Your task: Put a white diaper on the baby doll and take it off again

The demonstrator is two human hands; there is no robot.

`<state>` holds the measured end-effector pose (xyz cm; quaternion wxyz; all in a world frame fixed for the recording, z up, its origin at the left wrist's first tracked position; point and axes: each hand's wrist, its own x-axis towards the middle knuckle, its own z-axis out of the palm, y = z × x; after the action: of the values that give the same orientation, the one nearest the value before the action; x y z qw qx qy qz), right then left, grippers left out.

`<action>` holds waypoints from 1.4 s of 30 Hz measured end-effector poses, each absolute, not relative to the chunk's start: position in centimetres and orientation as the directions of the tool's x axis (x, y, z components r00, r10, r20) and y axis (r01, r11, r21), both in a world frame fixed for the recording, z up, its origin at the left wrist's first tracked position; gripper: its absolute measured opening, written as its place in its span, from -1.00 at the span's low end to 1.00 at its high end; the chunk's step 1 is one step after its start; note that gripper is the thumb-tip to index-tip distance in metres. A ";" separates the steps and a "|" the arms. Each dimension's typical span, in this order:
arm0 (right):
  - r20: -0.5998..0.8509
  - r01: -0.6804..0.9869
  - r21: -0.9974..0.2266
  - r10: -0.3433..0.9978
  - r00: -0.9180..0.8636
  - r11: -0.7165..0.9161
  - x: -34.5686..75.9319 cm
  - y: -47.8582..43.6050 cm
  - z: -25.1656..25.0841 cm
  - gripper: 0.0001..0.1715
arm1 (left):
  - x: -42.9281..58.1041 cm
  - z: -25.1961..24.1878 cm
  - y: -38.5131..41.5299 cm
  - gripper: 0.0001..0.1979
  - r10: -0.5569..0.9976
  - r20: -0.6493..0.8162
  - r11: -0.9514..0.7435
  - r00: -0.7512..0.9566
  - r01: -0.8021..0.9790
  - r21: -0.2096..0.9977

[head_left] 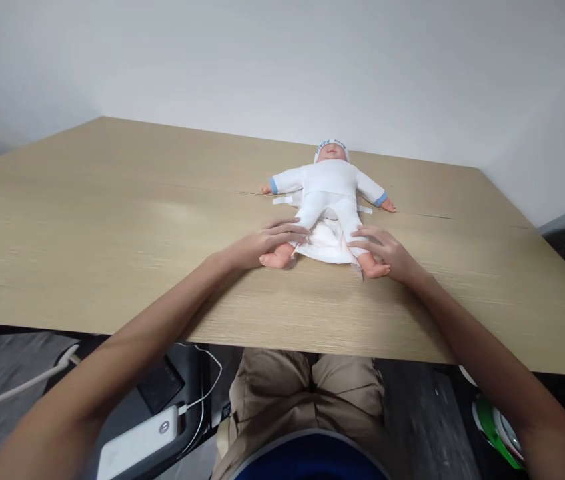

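Observation:
A baby doll (pixel 329 177) in a white suit with blue cuffs lies on its back on the table, head away from me, legs apart towards me. Beneath its hips and between its legs spreads an unfolded white diaper (pixel 326 252), its tabs sticking out at both sides of the waist. My left hand (pixel 275 238) rests on the doll's leg at the left, fingers stretched out over the lower trouser leg. On the other leg lies my right hand (pixel 381 250), fingers spread across it near the bare foot. Both thumbs are partly hidden.
The wooden table (pixel 112 220) reaches back to a pale wall (pixel 242 67). Below its front edge at left, a white power bank (pixel 139 445) with a cable lies on a dark surface. A green and white object (pixel 497 430) is low at right.

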<state>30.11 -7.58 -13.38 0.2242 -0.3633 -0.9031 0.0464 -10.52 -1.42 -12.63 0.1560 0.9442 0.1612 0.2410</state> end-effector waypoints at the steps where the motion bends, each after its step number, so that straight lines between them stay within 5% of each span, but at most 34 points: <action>1: 0.365 0.634 -0.250 0.678 -0.638 0.732 30.2 -7.6 -13.3 -0.40 | -10.5 -12.5 -1.5 -0.50 0.376 0.393 -0.897 0.839 0.223 0.381; 6: 0.366 0.567 -0.291 0.638 -0.678 0.770 31.3 -7.7 -13.0 -0.38 | -10.8 -11.9 -1.5 -0.27 0.382 0.304 -0.865 0.873 0.222 0.451; 14: 0.231 0.614 -0.421 0.733 -0.640 0.668 31.9 -8.6 -10.9 -0.39 | -11.1 -10.5 -2.5 -0.43 0.397 0.192 -0.794 0.898 0.231 0.563; 17: 0.263 0.681 -0.311 0.749 -0.609 0.663 29.5 -10.3 -9.8 -0.52 | -10.2 -10.6 -3.6 -0.54 0.483 0.213 -0.779 0.850 0.306 0.547; 21: 0.302 0.794 -0.081 0.774 -0.556 0.602 25.7 -12.2 -10.4 -0.34 | -8.1 -11.5 -5.1 -0.50 0.585 0.310 -0.790 0.750 0.439 0.428; 26: 0.364 0.865 -0.033 0.812 -0.456 0.500 24.2 -11.6 -11.9 -0.70 | -6.3 -11.1 -5.0 -0.78 0.647 0.337 -0.761 0.684 0.553 0.339; 36: 0.531 0.727 -0.436 0.804 -0.269 0.531 25.7 -2.1 -8.8 -0.70 | -3.6 -8.3 3.3 -0.64 0.770 0.466 -0.638 0.437 0.543 0.545; 42: 0.361 0.677 -0.649 0.924 -0.129 0.348 26.2 5.6 -8.8 -0.62 | -0.7 -8.2 10.9 -0.67 0.860 0.357 -0.502 0.363 0.484 0.716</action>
<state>26.18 5.59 -8.76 0.3705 -0.5460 -0.7327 0.1666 -0.70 10.90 -8.16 0.2560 0.7849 0.4283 0.3673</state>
